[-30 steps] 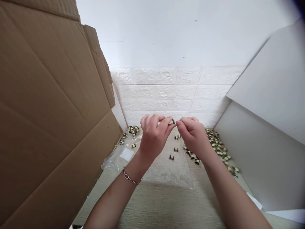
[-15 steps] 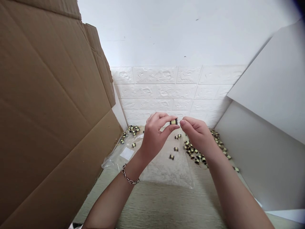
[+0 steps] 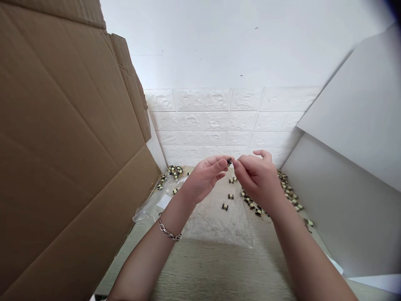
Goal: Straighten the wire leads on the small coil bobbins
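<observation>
Between the thumb and fingers of my left hand (image 3: 208, 175) is a small transformer (image 3: 229, 161), a black bobbin turned end-on and mostly covered by the fingertips. My right hand (image 3: 258, 177) is closed in a pinch right against its near-right end; what lies between thumb and forefinger is too small to make out. The right little finger sticks out. Thin wires show faintly just below the fingertips. Beneath the hands, a few loose transformers with yellow tape, such as one transformer (image 3: 225, 207), lie on a clear plastic bag (image 3: 219, 228).
A pile of transformers (image 3: 250, 203) lies on the right, partly behind my right forearm. A smaller cluster (image 3: 175, 170) sits at the back left, near a white paper piece (image 3: 163, 201). Cardboard (image 3: 72, 146) walls the left side, white panels (image 3: 351, 200) the right, a brick-patterned wall (image 3: 203, 121) the back.
My left hand has turned the transformer from side-on to end-on, its fingers closing further over it. My right hand has shifted slightly left to meet it, and its little finger has lifted.
</observation>
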`<state>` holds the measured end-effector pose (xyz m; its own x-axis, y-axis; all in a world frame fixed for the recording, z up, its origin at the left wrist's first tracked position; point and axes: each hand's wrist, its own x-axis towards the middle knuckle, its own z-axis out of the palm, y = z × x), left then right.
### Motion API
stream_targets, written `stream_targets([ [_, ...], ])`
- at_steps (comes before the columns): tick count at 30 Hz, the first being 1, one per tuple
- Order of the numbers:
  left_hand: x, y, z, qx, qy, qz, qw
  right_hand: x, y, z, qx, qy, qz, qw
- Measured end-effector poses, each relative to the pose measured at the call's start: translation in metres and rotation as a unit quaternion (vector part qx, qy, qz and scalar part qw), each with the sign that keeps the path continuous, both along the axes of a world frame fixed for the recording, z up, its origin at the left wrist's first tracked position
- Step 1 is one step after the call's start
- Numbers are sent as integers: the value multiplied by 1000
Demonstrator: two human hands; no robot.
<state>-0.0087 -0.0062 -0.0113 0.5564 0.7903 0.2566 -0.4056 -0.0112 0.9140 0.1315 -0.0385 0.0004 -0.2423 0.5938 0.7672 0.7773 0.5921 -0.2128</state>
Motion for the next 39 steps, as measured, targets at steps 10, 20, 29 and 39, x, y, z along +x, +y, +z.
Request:
stream_targets([
  [10, -1, -1, -1, -90, -63, -60, 992, -1, -3, -2, 169, -9, -86, 982],
  [20, -2, -2, -2, -138, -92, -88, 982, -1, -9, 3, 210, -16, -68, 975],
  [29, -2, -2, -2, -166, -94, -83, 978, -2, -16, 6, 179, -6, -61, 982],
  [39, -2, -2, -3, -124, -60, -102, 985, -1, -20, 10, 79, 69, -60, 993],
])
